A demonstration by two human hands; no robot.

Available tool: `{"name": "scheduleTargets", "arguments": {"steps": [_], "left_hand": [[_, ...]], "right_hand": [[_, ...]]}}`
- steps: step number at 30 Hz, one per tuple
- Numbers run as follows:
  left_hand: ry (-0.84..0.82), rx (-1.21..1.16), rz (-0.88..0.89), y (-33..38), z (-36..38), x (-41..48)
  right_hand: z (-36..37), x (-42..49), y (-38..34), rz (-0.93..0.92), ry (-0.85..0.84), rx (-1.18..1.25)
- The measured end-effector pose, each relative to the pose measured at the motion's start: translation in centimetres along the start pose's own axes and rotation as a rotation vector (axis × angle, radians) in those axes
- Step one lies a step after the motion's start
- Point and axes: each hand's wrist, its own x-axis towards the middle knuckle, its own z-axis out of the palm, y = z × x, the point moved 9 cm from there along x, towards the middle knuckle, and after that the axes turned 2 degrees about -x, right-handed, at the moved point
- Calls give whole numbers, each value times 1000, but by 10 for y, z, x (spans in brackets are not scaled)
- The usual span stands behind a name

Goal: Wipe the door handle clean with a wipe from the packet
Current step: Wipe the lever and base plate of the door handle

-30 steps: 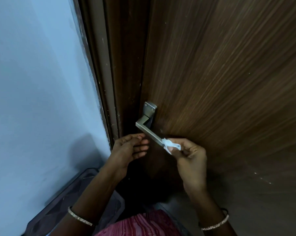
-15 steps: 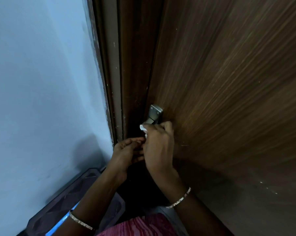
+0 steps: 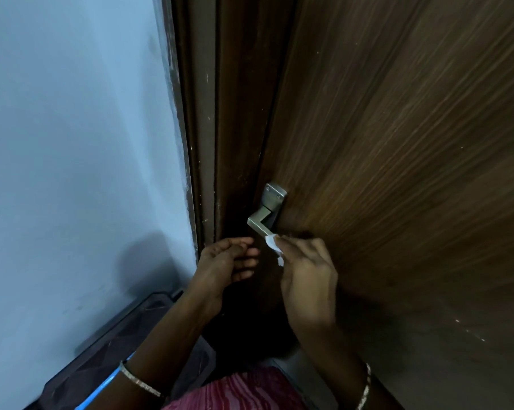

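So the door handle is one of those squared-off lever types, brushed matte metal in a dull grey, with flat faces and hard corners. It sits on a rectangular backplate with two small screws showing near the top. The lever comes straight out from the plate, then bends at a sharp right angle and runs toward the lower right.

The door is dark brown wood laminate with a fine streaky grain running diagonally, kinda satin looking, with a few pale specks and scuffs low down. The frame beside it is darker brown, scuffed and speckled along its edges. The wall left of that is smooth pale blue paint.

The wipe is white, thin and crumpled into a small wad, with a little tail hanging off the bottom. The right hand is wrapped round the far part of the lever with the fingers curled closed, pinching the wipe against the metal. The wad pokes out at the thumb side, right where the bare stretch of lever ends, so it's touching the handle just past the bend.

The left hand hangs just left of and below the handle, palm up-ish, fingers loosely curled and half open, nothing in it, not touching the lever or the wipe.

Thin silvery bangles on both wrists, and a dark ribbed plastic thing sits low against the wall.
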Motion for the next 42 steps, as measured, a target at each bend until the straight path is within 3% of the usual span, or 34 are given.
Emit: {"name": "scheduleTargets", "arguments": {"steps": [5, 8, 10, 14, 19, 23, 27, 33, 38, 42], "left_hand": [[210, 200, 323, 31, -11, -16], [325, 395, 595, 66, -13, -36], [370, 461, 672, 79, -13, -45], [393, 478, 661, 82, -13, -47], [401, 507, 691, 84, -9, -52], [286, 668, 799, 87, 12, -55], [182, 826, 896, 85, 37, -54], [396, 902, 869, 81, 38, -53], [657, 775, 787, 87, 17, -48], [650, 791, 828, 88, 32, -45]], "right_hand": [[24, 40, -28, -77, -45, -37], [22, 51, -38, -85, 67, -78], [15, 52, -39, -115, 171, -93], [8, 59, -41, -209, 246, -219], [34, 56, -44, -204, -40, -361], [36, 44, -35, -217, -162, -190], [18, 41, -14, -83, -151, 306], [2, 41, 4, 72, -317, 694], [-5, 8, 45, 213, -203, 562], [5, -7, 61, 271, -214, 603]]}}
